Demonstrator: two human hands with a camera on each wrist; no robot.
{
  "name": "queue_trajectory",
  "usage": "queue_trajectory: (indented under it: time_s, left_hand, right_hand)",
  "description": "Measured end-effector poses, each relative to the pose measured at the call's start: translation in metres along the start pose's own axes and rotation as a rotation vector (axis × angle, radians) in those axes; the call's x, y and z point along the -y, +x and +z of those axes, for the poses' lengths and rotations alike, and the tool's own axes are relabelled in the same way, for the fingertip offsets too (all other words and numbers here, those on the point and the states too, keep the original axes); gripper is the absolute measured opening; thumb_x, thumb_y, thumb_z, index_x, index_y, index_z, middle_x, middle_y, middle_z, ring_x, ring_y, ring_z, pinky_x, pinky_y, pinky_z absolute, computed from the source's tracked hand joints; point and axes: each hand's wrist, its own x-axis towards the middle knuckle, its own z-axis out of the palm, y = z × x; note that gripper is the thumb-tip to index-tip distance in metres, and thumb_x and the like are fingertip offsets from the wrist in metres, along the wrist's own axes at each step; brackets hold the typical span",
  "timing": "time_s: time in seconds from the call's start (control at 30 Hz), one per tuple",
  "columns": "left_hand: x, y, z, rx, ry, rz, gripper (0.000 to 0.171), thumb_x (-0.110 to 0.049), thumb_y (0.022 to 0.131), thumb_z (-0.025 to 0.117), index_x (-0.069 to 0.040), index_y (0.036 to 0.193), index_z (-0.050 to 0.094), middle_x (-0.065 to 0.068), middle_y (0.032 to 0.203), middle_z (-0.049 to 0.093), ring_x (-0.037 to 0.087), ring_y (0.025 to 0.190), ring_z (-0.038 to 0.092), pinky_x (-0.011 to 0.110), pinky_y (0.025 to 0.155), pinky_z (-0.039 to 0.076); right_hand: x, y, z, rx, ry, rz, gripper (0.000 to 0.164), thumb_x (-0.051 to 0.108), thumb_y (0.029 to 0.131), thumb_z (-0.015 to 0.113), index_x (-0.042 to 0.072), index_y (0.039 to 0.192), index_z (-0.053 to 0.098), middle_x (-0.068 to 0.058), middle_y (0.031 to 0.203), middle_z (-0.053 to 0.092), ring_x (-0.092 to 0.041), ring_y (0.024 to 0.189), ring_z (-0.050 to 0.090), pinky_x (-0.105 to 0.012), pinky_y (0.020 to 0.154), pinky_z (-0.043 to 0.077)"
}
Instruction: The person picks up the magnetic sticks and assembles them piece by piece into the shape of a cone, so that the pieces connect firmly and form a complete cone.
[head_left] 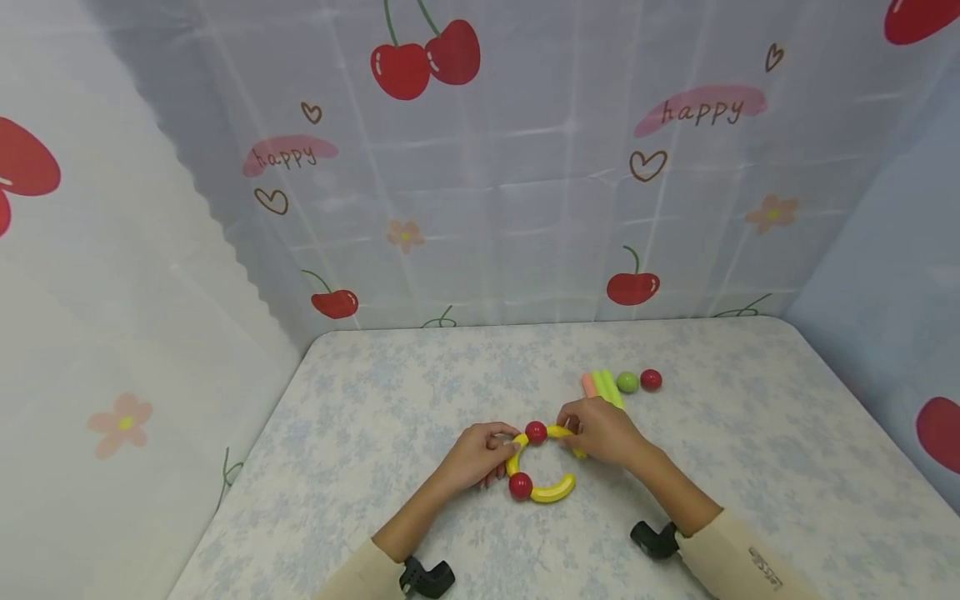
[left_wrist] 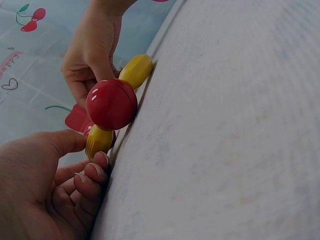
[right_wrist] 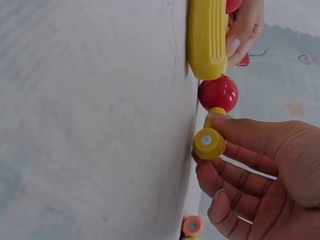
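Note:
An open ring of yellow curved sticks and red balls lies on the table. My left hand (head_left: 474, 455) pinches the left yellow curved stick (head_left: 513, 463) between thumb and fingers. One red ball (head_left: 536, 432) sits at the top of the ring, another red ball (head_left: 521, 486) at the lower left. From the lower ball a ridged yellow curved stick (head_left: 552, 492) reaches right to a free end. My right hand (right_wrist: 280, 165) grips the upper right yellow curved stick (right_wrist: 209, 144), whose free end faces the right wrist camera and shows a pale grey disc.
Beyond my right hand lie an orange-pink stick (head_left: 588, 384), several lime-green sticks (head_left: 606, 385), a green ball (head_left: 627, 382) and a dark red ball (head_left: 651, 380). A cherry-print curtain (head_left: 480, 183) hangs at the table's (head_left: 375, 383) back edge and along both sides.

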Motion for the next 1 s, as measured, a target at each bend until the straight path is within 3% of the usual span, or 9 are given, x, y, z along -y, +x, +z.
queue_trajectory:
  time_s: [0.3,1.0]
  left_hand:
    - [-0.001,0.001,0.0,0.002,0.007,0.001,0.026,-0.028,0.101,0.065,-0.014,0.123,0.069,0.006,0.061,0.064,0.012,0.04,0.049,0.023,0.037,0.04]
    - [-0.002,0.0,-0.003,0.043,0.027,0.018,0.02,-0.036,0.095,0.072,-0.018,0.103,0.074,0.001,0.06,0.062,0.011,0.04,0.048,0.023,0.038,0.04]
  right_hand:
    - [0.003,0.004,-0.002,0.032,-0.009,0.022,0.019,0.013,0.079,0.088,0.014,0.093,0.075,0.006,0.076,0.063,-0.011,0.065,0.053,-0.027,0.059,0.049]
    - [0.0,0.019,-0.007,0.101,-0.004,-0.097,0.014,0.01,0.081,0.087,0.014,0.091,0.077,0.007,0.075,0.063,-0.012,0.066,0.054,-0.026,0.059,0.049]
